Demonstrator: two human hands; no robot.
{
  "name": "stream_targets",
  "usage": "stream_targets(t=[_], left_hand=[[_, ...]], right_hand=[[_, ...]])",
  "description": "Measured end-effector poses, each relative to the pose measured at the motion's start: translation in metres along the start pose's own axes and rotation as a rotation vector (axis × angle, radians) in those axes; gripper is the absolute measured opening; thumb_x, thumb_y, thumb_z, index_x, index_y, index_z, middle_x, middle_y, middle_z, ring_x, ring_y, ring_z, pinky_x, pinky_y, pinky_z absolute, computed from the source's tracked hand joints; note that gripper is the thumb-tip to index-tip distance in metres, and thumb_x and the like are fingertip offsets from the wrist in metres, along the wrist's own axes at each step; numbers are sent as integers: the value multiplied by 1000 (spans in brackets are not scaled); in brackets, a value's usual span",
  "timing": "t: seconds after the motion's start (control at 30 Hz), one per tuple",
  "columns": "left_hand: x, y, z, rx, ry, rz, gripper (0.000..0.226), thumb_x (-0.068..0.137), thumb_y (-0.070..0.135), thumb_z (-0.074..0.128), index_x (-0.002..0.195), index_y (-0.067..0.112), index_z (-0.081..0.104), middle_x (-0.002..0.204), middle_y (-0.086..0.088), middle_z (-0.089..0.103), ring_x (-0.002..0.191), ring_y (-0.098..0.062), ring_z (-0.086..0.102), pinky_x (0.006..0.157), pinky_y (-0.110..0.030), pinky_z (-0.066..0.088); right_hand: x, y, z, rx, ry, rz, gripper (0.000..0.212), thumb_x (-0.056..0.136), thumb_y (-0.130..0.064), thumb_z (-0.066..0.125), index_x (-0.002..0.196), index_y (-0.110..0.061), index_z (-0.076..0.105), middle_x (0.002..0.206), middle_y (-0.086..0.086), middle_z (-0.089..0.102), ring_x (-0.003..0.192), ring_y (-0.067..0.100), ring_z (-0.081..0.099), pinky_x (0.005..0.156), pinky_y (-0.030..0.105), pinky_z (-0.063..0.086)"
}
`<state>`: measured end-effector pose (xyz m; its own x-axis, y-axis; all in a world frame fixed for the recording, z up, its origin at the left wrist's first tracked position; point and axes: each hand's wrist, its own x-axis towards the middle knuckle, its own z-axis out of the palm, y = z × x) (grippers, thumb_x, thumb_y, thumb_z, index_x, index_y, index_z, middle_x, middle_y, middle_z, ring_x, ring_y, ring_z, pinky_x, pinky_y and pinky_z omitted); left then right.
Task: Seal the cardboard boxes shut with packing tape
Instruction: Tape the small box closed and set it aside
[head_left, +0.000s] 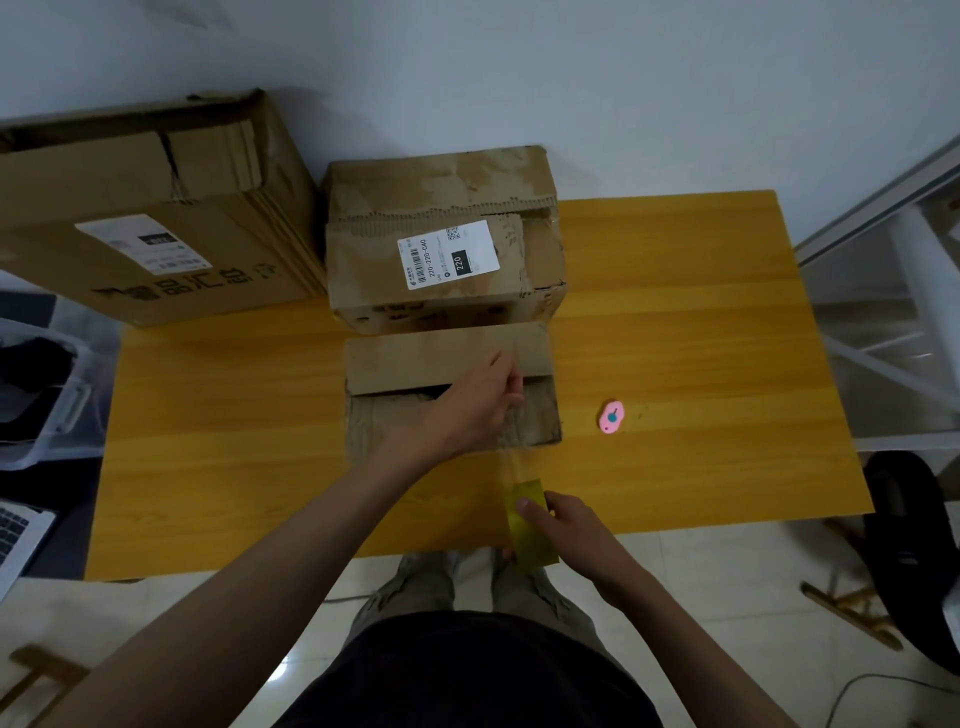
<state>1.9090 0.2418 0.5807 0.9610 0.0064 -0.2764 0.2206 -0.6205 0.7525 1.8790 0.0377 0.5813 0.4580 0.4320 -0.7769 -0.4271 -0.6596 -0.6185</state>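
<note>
We find the left hand (475, 400) flat-fingered, pressing clear tape (511, 457) onto the small box (447, 358); the right hand (566, 525) grips the roll (530, 525). Slack risks wrinkling.

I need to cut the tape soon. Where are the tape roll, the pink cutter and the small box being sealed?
tape roll (530, 525): head view, on its yellow side face.
pink cutter (611, 415): head view, on its body's middle.
small box (415, 358): head view, on its far top flap.

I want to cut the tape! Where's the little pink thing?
In the head view, the little pink thing lies on the yellow table, to the right of the small box being taped, beyond the right hand holding the tape roll.
</note>
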Motion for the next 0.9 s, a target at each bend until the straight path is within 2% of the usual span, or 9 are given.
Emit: stream_targets(t=[0.1, 0.2, 0.33, 0.57, 0.63, 0.7, 0.73, 0.83, 0.9], left_hand=[[0, 4, -5, -82, -134, -3, 7, 102, 10, 54, 97, 13, 51, 94, 3, 48, 76, -5, 41, 68, -18, 35], [0, 1, -8, -212, -257, -16, 8, 102, 12, 56, 95, 15, 53, 89, 1, 53, 77, -11, 45, 70, -25, 40], [-2, -8, -21, -415, -361, -51, 9, 102, 14, 57, 95, 19, 57, 92, 3, 57, 83, -9, 52, 75, -26, 46], [-4, -17, -27, -572, -399, -119, 11, 102, 13, 56, 94, 19, 59, 93, 1, 59, 86, -6, 56, 76, -18, 46], [-3, -16, -26, -605, -410, -118, 12, 103, 11, 55, 94, 19, 60, 93, -1, 61, 90, -11, 58, 81, -23, 48], [-2, -14, -24, -628, -416, -114, 12, 103, 12, 55, 94, 18, 60, 93, -1, 60, 91, -15, 57, 84, -27, 47], [-2, -13, -23, -641, -418, -112, 11, 103, 13, 55, 94, 18, 60, 93, 0, 60, 91, -15, 57, 84, -28, 47], [0, -12, -22, -669, -433, -105, 8, 102, 16, 58, 95, 17, 60, 92, 2, 60, 91, -15, 57, 84, -30, 47], [0, -12, -22, -682, -452, -105, 7, 102, 16, 58, 95, 16, 61, 91, 2, 60, 89, -14, 56, 82, -27, 47]], right_hand=[[-2, -1, -1, 1, -18, -11, 29, 105, -27, 49, 80, -18, 60, 68, -9, 67, 55, -9, 62, 51, 5, 40], [-6, -2, -2, 18, -39, -10, 27, 105, -28, 49, 85, -15, 62, 70, -4, 73, 62, -1, 69, 55, 9, 45], [-5, 2, -5, 65, -79, 13, 31, 105, -32, 48, 108, -6, 65, 87, 12, 78, 83, 22, 76, 66, 17, 53], [-3, 4, -7, 70, -76, 42, 30, 105, -33, 49, 112, -8, 64, 90, 10, 78, 86, 24, 76, 67, 18, 55], [0, 4, -4, 67, -61, 36, 43, 101, -44, 52, 112, -5, 64, 92, 12, 77, 89, 27, 75, 75, 30, 60], [4, 11, -2, 39, -24, 44, 78, 82, -76, 56, 110, -4, 64, 97, 20, 73, 95, 36, 71, 90, 54, 56], [9, 19, -1, 38, -20, 49, 92, 71, -88, 55, 108, -5, 64, 99, 23, 71, 98, 40, 69, 92, 59, 52], [13, 20, -1, 106, -51, 92, 96, 64, -96, 51, 109, -14, 72, 99, 15, 75, 98, 32, 71, 95, 54, 54], [13, 10, -6, 133, -56, 172, 104, 60, -101, 44, 113, -16, 72, 101, 17, 75, 97, 29, 73, 96, 49, 54]])
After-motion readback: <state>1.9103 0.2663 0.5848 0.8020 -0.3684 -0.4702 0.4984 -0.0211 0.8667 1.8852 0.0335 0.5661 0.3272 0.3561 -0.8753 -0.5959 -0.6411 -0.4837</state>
